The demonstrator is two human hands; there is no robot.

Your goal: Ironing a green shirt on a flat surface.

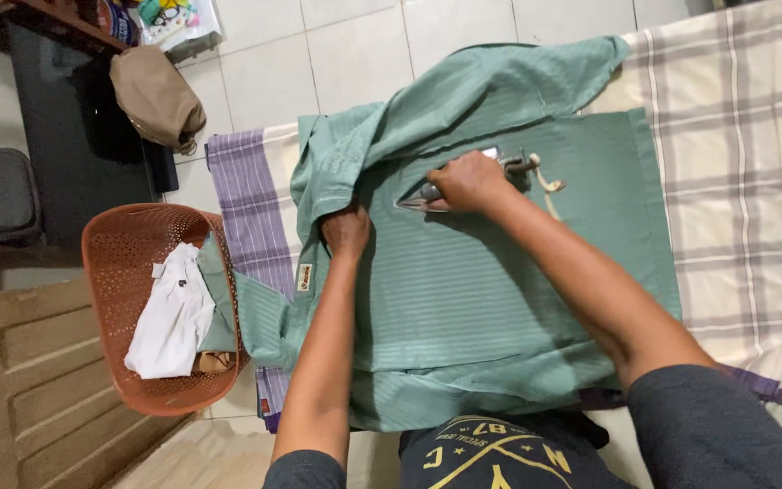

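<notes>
Nearest the camera, the person's dark printed shirt front (491, 453) is showing at the bottom edge, with both forearms reaching forward over a green ribbed cotton shirt (491, 290). This shirt is lying flat on a cream cloth with purple and grey checks (735, 181), which is covering the floor. At mid-distance, the left hand (348, 231) is pressing down on the green shirt near its bunched edge; its fingers are curled under, and whether they are pinching fabric cannot be told. Slightly farther, the right hand (469, 181) is wrapping its fingers tightly around the handle of a metal clothes iron (463, 188), whose soleplate is resting on the green shirt. To the left, an orange perforated plastic basket (119, 263) is holding a white garment (172, 317). Farthest away, a tan bag (156, 95) is lying beside white floor tiles (355, 54).
</notes>
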